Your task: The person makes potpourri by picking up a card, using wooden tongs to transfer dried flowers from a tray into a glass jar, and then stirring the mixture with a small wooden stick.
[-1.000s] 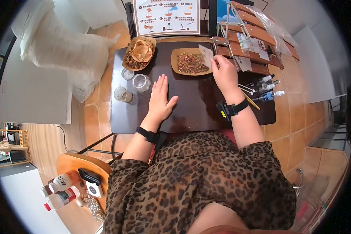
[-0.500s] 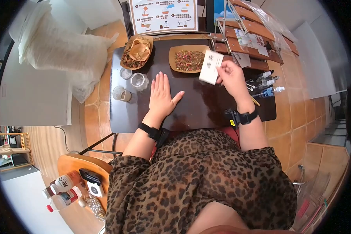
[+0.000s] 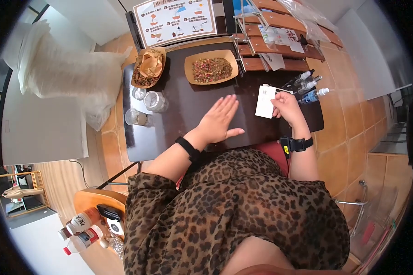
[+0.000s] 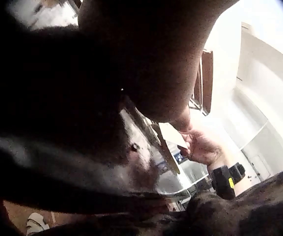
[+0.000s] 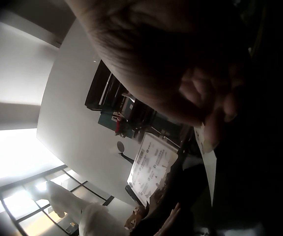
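In the head view my right hand (image 3: 289, 109) pinches a small white card (image 3: 264, 103) with dark writing between thumb and fingers. The card's edge and the pinching fingers also show in the right wrist view. My left hand (image 3: 219, 120) lies palm down over the dark table (image 3: 179, 133), fingers straight and thumb spread, holding nothing. Beyond both hands is a brown paper tray (image 3: 206, 54) filled with mixed dried petals and leaves (image 3: 211, 70). Left of it, a second paper tray (image 3: 162, 56) holds dried plant bits and crumpled brown paper (image 3: 150, 64).
Glass jars (image 3: 155, 101) and a clear cup (image 3: 134, 117) stand at the table's left. Small dropper and spray bottles (image 3: 314, 95) lie at the right edge. A slatted wooden rack (image 3: 280, 41) borders the back right, and a printed instruction sheet (image 3: 176, 20) stands behind.
My right hand has drawn the card from the petal tray toward the table's near right side, turning its written face up. My left hand has shifted right, and the head view has turned.
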Motion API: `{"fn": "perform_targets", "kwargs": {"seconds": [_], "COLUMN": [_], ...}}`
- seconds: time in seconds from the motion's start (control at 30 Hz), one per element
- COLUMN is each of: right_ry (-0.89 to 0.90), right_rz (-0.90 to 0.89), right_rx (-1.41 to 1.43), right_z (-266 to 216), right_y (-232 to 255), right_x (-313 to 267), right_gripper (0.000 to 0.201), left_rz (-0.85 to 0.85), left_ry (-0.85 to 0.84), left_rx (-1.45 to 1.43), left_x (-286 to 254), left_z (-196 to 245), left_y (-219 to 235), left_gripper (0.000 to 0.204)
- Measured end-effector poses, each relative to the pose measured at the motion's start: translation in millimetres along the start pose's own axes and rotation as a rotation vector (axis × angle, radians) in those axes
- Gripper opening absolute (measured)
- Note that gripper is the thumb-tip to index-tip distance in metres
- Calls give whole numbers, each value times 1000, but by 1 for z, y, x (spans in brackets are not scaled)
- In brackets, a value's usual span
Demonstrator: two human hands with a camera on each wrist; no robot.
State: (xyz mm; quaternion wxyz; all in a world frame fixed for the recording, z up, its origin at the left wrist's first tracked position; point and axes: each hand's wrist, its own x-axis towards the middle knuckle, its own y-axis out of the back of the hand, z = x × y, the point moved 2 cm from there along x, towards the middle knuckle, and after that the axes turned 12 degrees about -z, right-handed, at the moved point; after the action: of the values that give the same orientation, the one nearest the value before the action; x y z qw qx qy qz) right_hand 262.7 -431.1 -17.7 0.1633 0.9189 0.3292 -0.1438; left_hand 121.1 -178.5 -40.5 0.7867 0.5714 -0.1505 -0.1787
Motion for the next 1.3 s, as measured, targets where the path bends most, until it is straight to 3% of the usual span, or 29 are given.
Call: {"fn": "perform_targets", "kwargs": {"seconds": [0.13,0.27,0.4,0.5,0.57,0.8,0.97,1.13,1.3], "right_ry": [13,-27,-87,-90,-86,-73,-44,-9,-14], "right_rz": [4,-9,-91,-106,-108,-166,-189,-209,-135], "right_rx": [2,-52,-138,-180,-190,-169,-108,-70,-179], "right_z": [-2,2,4,5,4,-1,-6,-14,-15], "right_y": [6,21,25,19,14,-15,-43,-48,-15], "right_x": [-4,-14,-21,-21,-18,-12,-5,1,1], "right_gripper": [9,9,9,11,11,11,10,8,11], "left_rz": [-19,-47,-179,-170,-128,-21,6,-14,-32], "left_ry": [-113,-105,-119,-37,-12,23,-9,19,173], "left_rx": [-190,-43,75,98,128,165,105,-36,44], "left_x": [12,-11,-41,-47,-40,21,50,21,-37], "left_z": [-5,-14,-7,-8,-12,-25,-18,-18,-20], "left_y": [20,46,46,31,28,14,11,39,42], "left_gripper": [94,123,130,127,114,84,82,90,98]}}
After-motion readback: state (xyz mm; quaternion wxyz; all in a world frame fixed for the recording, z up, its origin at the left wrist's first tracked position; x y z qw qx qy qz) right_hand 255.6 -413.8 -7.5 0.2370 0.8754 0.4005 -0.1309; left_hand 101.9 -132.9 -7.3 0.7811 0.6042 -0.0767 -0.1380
